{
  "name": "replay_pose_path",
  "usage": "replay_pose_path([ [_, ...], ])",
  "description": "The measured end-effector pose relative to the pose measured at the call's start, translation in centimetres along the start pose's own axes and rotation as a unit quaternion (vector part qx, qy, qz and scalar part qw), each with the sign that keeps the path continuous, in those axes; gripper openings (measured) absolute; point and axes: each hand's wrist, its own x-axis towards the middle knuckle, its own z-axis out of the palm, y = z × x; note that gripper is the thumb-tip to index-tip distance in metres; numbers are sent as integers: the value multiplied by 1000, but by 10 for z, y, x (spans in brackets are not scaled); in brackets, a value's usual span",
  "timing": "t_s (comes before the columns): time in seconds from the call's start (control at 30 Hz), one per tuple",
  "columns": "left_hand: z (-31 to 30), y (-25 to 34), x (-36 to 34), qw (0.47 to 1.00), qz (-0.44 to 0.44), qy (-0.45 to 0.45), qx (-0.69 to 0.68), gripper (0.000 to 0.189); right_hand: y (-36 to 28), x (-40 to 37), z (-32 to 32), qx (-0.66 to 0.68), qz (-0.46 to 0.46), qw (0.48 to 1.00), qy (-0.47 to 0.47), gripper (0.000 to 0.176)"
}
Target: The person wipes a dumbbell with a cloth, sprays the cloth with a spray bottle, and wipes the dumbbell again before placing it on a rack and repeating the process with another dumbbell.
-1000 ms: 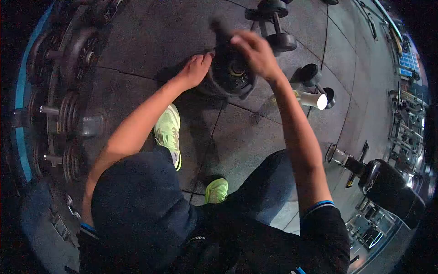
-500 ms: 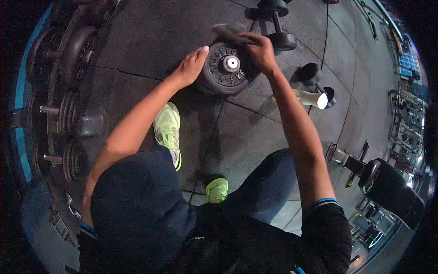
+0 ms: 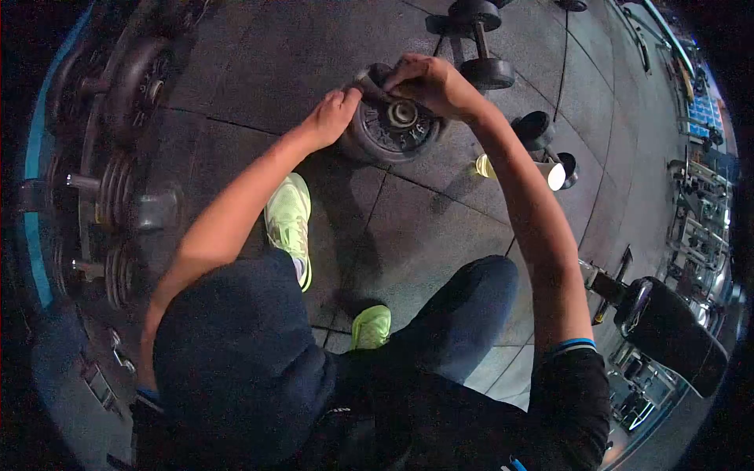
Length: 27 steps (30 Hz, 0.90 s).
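A round black weight plate (image 3: 393,140) with raised lettering, "KG" among it, lies on the floor in front of me, with a thick rim below its face. A metal hub (image 3: 403,114) sits at its centre. My left hand (image 3: 334,118) grips the plate's left edge with bent fingers. Above the hub, my right hand (image 3: 432,82) is closed on a dark cloth (image 3: 380,76), which lies over the plate's upper left part. The cloth's far end, close to my left fingertips, is blurred.
Two dumbbells (image 3: 487,72) (image 3: 536,129) lie to the right, and a pale bottle (image 3: 550,174) rests behind my right forearm. A rack of plates (image 3: 118,188) lines the left. My yellow-green shoes (image 3: 288,216) stand below; a padded bench (image 3: 671,326) is at right.
My right hand has moved slightly left and toward the hub, drawing the cloth down across the plate's upper left. The hub looks duller now. My left hand stays at the left edge.
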Motion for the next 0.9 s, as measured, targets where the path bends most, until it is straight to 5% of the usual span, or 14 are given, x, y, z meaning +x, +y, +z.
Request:
replay_pose_path([
  [0.03, -1, 4, -2, 999, 20, 34, 3, 20, -4, 5, 1, 0, 0, 1000, -1, 20],
  [0.13, -13, 11, 5, 996, -59, -64, -10, 20, -12, 23, 8, 50, 17, 999, 8, 21],
  [0.3, -13, 3, 5, 992, -77, -87, -51, 31, -15, 27, -11, -43, 43, 994, -93, 28],
  [0.43, 8, -9, -2, 999, 21, 35, -20, 33, -7, 18, -20, -72, 101, 988, -96, 30],
  [0.53, 8, -14, 0, 997, 47, -5, 54, 37, -3, 25, -12, -83, -5, 992, -94, 27],
  [0.63, -24, 22, 10, 979, -145, -99, -100, 35, -6, 29, -2, -72, 70, 990, -99, 26],
  [0.73, -8, 5, 3, 993, -32, -2, -109, 35, 0, 15, -17, -12, 99, 990, -95, 28],
  [0.9, -12, 17, 10, 977, -129, -24, -169, 42, -1, -20, -17, 29, 159, 987, -18, 24],
])
